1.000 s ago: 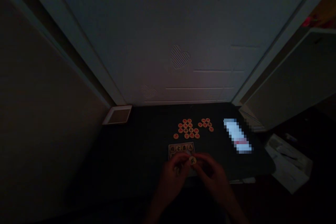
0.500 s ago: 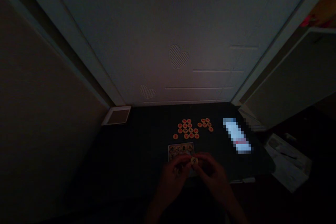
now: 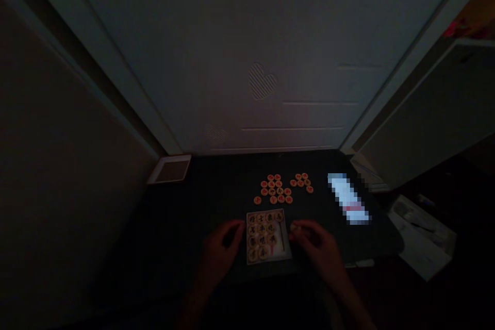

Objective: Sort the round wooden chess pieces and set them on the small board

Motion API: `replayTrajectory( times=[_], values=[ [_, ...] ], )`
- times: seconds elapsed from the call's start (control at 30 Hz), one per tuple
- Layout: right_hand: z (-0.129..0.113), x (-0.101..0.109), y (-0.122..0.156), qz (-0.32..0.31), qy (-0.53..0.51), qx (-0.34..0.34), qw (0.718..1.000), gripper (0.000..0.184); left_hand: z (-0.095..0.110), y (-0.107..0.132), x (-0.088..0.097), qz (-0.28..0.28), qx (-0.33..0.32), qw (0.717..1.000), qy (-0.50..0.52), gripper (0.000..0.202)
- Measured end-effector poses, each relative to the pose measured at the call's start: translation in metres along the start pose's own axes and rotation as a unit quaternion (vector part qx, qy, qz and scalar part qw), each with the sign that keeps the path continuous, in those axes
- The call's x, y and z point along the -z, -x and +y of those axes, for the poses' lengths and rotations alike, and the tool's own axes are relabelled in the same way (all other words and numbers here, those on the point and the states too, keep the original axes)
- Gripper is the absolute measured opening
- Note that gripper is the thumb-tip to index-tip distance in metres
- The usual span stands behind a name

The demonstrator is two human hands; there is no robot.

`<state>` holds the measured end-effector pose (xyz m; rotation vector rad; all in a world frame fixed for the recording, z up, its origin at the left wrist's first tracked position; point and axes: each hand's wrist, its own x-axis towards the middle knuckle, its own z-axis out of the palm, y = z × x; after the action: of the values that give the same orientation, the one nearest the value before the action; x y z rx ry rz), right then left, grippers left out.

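Note:
A shallow square box (image 3: 287,252) lies in front of me, its rows partly filled with round Chinese chess pieces in dark lettering. At its left edge is my left hand (image 3: 222,245), thumb and fingers loosely curved with a dark gap between them; whether the fingertips touch the box is unclear. Just off the right edge, my right hand (image 3: 319,245) pinches a pale round chess piece (image 3: 294,227), its face mostly hidden. Beyond the box, several loose chess pieces (image 3: 278,184), most with red lettering, lie flat on the dark table. A smaller group of pieces (image 3: 300,183) sits to their right.
A bright, pixelated oblong (image 3: 350,201) lies on the table (image 3: 216,191) at the right. A shallow tray (image 3: 170,170) stands at the back left, against the pale wall panel (image 3: 263,124). Below the right edge is a white box (image 3: 423,242). The light is dim.
My hands have parted from above the box, left hand to its left edge, right hand to its right with the chess piece. The box and the pieces in it are now uncovered.

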<state>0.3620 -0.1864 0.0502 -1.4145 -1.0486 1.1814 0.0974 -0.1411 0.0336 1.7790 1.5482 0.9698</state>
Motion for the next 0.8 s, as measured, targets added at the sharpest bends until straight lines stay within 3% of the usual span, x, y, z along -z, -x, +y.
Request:
replayTrajectory(
  times=[0.13,0.8],
  values=[
    [0.002,-0.001,-0.002,0.012,-0.003,-0.034,0.999,0.046,-0.008,0.006,0.004,-0.02,-0.036,0.998,-0.044,0.023],
    [-0.005,-0.006,-0.002,0.033,-0.03,-0.051,0.998,0.045,-0.01,0.013,-0.001,-0.056,-0.109,0.986,-0.11,0.018]
  ],
)
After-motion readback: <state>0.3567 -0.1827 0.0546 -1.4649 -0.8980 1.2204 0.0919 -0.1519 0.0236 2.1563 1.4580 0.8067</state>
